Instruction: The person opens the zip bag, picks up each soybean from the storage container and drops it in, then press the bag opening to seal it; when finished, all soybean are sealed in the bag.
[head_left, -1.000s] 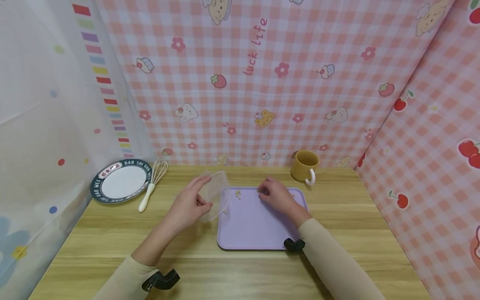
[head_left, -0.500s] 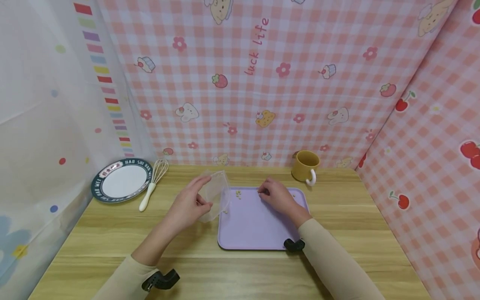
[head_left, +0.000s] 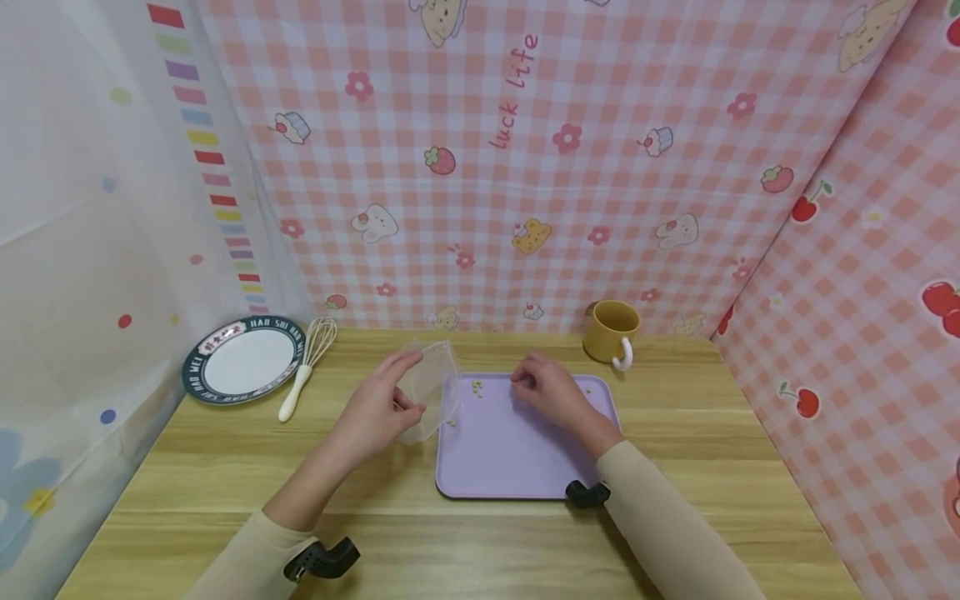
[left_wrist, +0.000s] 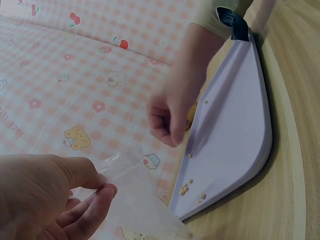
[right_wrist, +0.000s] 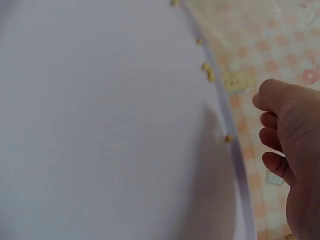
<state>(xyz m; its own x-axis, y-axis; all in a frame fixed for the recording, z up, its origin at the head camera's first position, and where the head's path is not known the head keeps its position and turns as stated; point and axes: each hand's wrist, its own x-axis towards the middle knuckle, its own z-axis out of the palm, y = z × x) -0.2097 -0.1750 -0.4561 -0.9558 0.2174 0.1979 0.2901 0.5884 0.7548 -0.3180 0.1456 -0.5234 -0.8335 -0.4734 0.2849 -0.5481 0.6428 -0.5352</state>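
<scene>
My left hand (head_left: 381,402) pinches a clear plastic bag (head_left: 438,379) between thumb and fingers, at the left edge of a lilac tray (head_left: 510,458). In the left wrist view the bag (left_wrist: 137,200) looks like crinkled, see-through film. Several small yellow beans (head_left: 477,388) lie near the tray's far left corner, and more beans (left_wrist: 200,198) sit close to its rim. Over the tray's far side hovers my right hand (head_left: 551,390), fingers curled and thumb against the index finger. Whether a bean is between those fingertips is hidden. One bean (right_wrist: 228,138) lies by the rim near this hand.
A mustard mug (head_left: 611,332) with a white handle stands behind the tray at the right. At the left are a white plate with a dark green rim (head_left: 197,385) and a whisk (head_left: 303,375). Patterned cloth (head_left: 480,208) closes off the back of the wooden table (head_left: 375,533).
My right hand has lifted slightly and shifted a little left over the tray's far side. The left hand and the bag have stayed in place.
</scene>
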